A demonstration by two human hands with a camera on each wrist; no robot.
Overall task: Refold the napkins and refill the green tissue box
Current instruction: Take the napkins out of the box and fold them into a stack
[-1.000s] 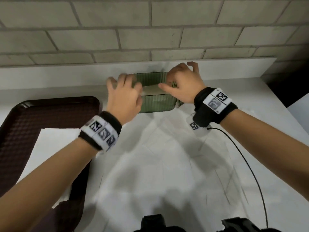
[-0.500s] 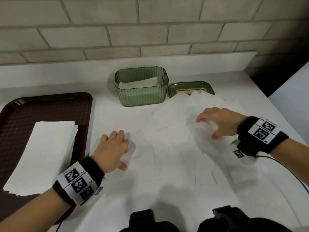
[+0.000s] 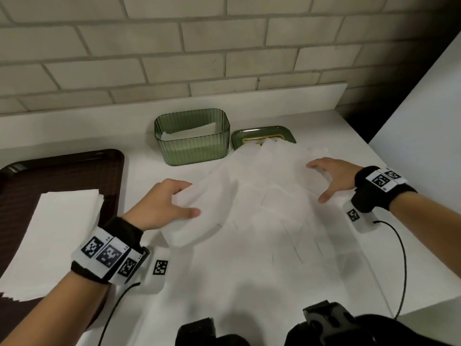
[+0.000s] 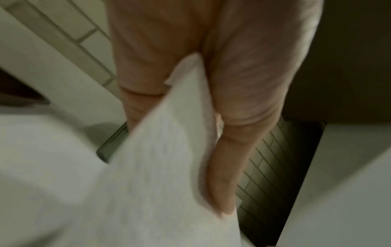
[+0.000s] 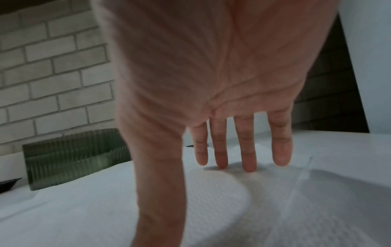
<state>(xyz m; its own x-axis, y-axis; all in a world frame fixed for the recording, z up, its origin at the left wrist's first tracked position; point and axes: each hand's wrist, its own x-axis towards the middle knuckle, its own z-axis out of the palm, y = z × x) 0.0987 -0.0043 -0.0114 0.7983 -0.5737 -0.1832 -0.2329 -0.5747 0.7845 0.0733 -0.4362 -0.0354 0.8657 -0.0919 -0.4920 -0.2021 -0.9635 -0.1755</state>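
The ribbed green tissue box (image 3: 193,146) stands open at the back of the white counter, with folded napkins inside; it also shows in the right wrist view as the green box (image 5: 71,153). Its green lid (image 3: 262,137) lies to the right, partly under loose napkins. Unfolded white napkins (image 3: 274,208) are spread across the counter. My left hand (image 3: 172,206) pinches the left edge of a napkin (image 4: 160,158) between thumb and fingers and lifts it. My right hand (image 3: 326,181) is spread, its fingertips (image 5: 247,167) pressing on the napkins' right side.
A dark brown tray (image 3: 62,171) at the left holds a stack of folded napkins (image 3: 50,240). A brick wall (image 3: 199,46) with a white ledge runs behind the counter. A white panel (image 3: 424,121) stands at the right. Black cables hang from both wrists.
Both hands came back from the green box to the spread napkins. The left hand, flat on the counter half a second ago, now pinches and lifts a napkin's left edge.
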